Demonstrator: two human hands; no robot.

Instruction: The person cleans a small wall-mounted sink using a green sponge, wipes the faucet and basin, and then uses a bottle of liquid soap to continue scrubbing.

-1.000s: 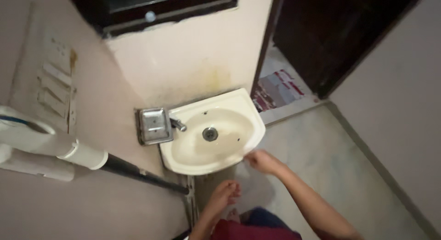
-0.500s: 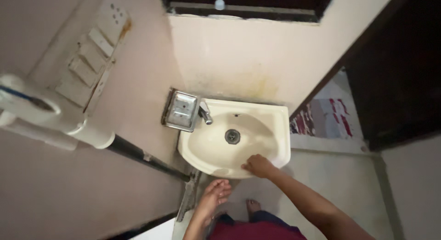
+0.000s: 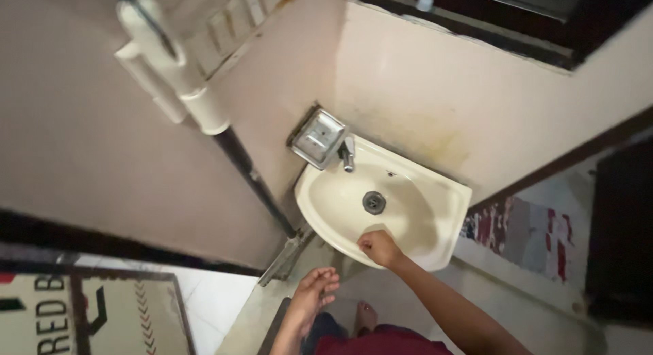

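One cream wall-mounted washbasin (image 3: 408,212) sits in the corner where two pale walls meet, with one round metal drain (image 3: 373,202) at its middle. One chrome tap (image 3: 347,153) juts over its far left rim, and just left of the tap one square metal soap dish (image 3: 317,138) is fixed to the wall.

The right hand (image 3: 378,247) rests on the basin's near rim, fingers curled into a loose fist; I cannot tell whether it holds anything. The left hand (image 3: 314,292) hangs in the air below the basin and to the left, apart from it, palm up with the fingers half open and holding nothing.

On the left wall one white pipe (image 3: 178,69) runs slantwise and joins one dark pipe (image 3: 253,175) that drops toward the basin's foot. One pale switch plate (image 3: 235,15) sits far up that wall.

At the near left corner lies one flat rectangular sign (image 3: 81,314), cream with dark lettering, a dark frame line and a red corner. To the right, past the doorway, one striped mat (image 3: 527,232) in red, grey and white lies on the floor. One bare foot (image 3: 366,315) shows below the basin.
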